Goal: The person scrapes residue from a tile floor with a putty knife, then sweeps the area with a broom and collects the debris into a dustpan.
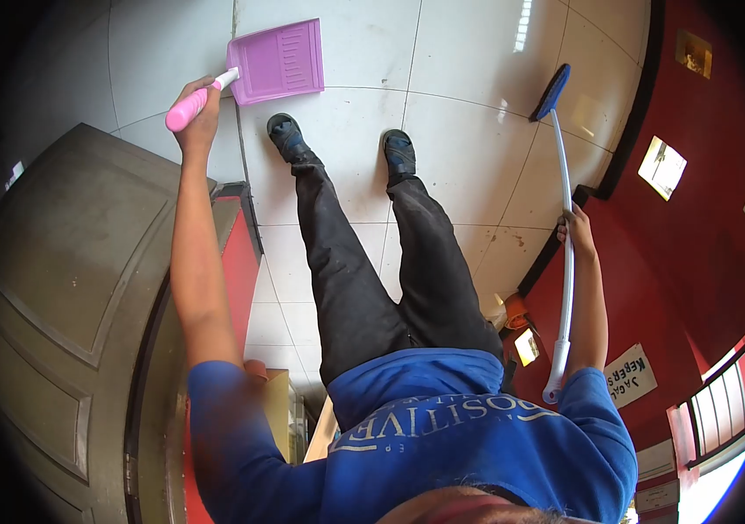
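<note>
My left hand (198, 113) is closed around the pink and white handle of a dustpan. The purple pan (280, 63) is at the top left, over the white tiled floor, its ridged inside showing. On the right, my right hand (576, 229) grips the long pale pole (565, 288) of a broom partway along. The blue broom head (551, 93) is at the pole's far end near the dark skirting, and the pole's white end lies beside my right upper arm. Dustpan and broom are well apart.
A brown panelled door (66, 253) stands at the left. A red wall (678, 236) with paper signs and a dark skirting runs along the right. An orange pot (515, 310) is by the wall near my right leg. White floor tiles (460, 52) have small dark marks.
</note>
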Motion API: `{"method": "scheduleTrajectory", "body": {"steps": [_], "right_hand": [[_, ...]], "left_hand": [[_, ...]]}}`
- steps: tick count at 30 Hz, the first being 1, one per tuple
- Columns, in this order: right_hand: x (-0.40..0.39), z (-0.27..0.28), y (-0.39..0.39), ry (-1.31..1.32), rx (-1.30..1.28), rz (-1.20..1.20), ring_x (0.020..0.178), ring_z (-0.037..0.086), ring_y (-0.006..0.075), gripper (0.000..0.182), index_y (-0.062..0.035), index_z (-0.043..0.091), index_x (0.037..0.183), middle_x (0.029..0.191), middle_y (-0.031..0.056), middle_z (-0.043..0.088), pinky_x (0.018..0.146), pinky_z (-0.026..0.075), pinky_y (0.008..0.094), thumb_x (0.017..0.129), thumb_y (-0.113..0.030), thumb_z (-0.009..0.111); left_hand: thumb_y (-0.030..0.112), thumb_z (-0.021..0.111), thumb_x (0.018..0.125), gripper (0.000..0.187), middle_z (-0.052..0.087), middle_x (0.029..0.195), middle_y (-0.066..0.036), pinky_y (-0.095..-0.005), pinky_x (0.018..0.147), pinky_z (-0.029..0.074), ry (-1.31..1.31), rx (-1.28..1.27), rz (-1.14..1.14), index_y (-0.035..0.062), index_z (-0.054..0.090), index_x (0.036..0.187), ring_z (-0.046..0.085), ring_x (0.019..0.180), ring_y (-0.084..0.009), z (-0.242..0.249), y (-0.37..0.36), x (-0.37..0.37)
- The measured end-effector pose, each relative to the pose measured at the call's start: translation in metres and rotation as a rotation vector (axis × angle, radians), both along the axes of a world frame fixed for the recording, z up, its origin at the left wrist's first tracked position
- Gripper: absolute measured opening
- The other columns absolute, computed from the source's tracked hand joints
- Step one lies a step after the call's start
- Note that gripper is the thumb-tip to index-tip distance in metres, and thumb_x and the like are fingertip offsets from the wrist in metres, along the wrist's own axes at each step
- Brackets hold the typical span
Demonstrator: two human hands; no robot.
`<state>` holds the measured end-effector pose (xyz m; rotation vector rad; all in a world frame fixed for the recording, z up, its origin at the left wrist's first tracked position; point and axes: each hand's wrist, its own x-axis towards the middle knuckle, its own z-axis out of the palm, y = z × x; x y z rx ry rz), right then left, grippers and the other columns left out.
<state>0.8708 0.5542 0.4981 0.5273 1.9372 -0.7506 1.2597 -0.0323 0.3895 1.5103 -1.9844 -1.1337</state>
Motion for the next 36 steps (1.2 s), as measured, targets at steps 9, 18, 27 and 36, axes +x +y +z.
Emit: {"method": "scheduleTrajectory", "body": {"steps": [9,18,27,36], "right_hand": [[0.125,-0.065,-0.046,-0.186,0.352,-0.450,0.042,0.033,0.0078,0.010,-0.0168,0.039,0.109,0.064,0.0009,0.037,0.033,0.030,0.0223,0.099,-0.019,0.040],[0.188,-0.054,-0.210,-0.180,0.287,-0.194,0.042,0.037,0.0096,0.014,-0.0068,0.043,0.105,0.063,0.0006,0.041,0.034,0.034,0.0243,0.098,-0.018,0.040],[0.243,0.038,-0.387,-0.341,-0.061,0.185,0.044,0.042,0.0103,0.036,-0.0028,0.043,0.132,0.065,0.0018,0.044,0.038,0.039,0.0274,0.101,-0.020,0.041],[0.207,0.070,-0.318,-0.076,0.192,0.193,0.041,0.040,0.0097,0.044,-0.0079,0.036,0.144,0.062,0.0009,0.042,0.035,0.038,0.0274,0.102,-0.022,0.041]], "left_hand": [[0.021,0.073,0.078,0.025,0.070,0.085,-0.005,-0.0266,0.076,0.051,-0.073,-0.039,-0.185,0.0042,0.072,0.097,0.065,0.077,-0.0143,-0.022,-0.139,-0.046],[0.019,0.074,0.077,0.020,0.069,0.081,-0.004,-0.0269,0.074,0.050,-0.072,0.065,-0.152,0.0040,0.072,0.090,0.064,0.075,-0.0136,-0.049,-0.166,-0.038],[0.021,0.074,0.078,0.021,0.068,0.080,-0.003,-0.0269,0.072,0.050,-0.073,0.068,-0.148,0.0044,0.072,0.091,0.064,0.073,-0.0135,-0.053,-0.167,-0.029],[0.024,0.074,0.080,0.024,0.067,0.079,-0.003,-0.0266,0.071,0.050,-0.117,0.174,-0.183,0.0046,0.071,0.093,0.062,0.072,-0.0121,-0.044,-0.174,-0.026]]}}
